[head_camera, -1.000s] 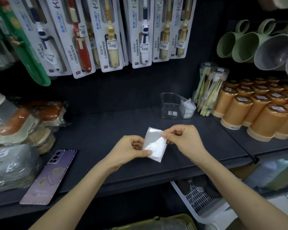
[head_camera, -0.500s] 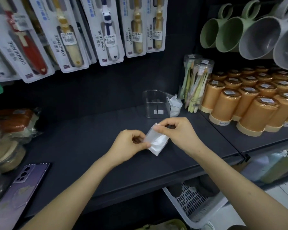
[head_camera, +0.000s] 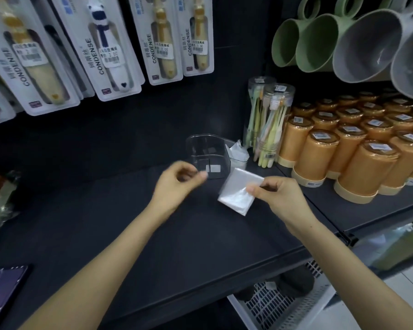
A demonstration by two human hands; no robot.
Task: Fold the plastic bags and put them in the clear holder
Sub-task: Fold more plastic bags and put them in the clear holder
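Translucent white plastic, folded to a flat square: the folded plastic bag is held above the dark shelf, tilted, pinched at its right edge between thumb and fingertips of the right hand. Left hand is off the bag, just to its left, fingers curled loosely with thumb and fingertips close together, gripping nothing; slightly blurred.

Just beyond both hands, toward the shelf's back edge, stands the clear plastic holder, upright; its right compartment carries a crumpled white bag, the left compartment looks bare apart from a small label.

Right of the holder: two clear tubes of pastel toothbrushes, then rows of orange lidded cups on the neighbouring shelf section. Green and grey mugs hang above them. Carded toothbrush packs hang along the back wall. A purple phone lies at the front left corner.
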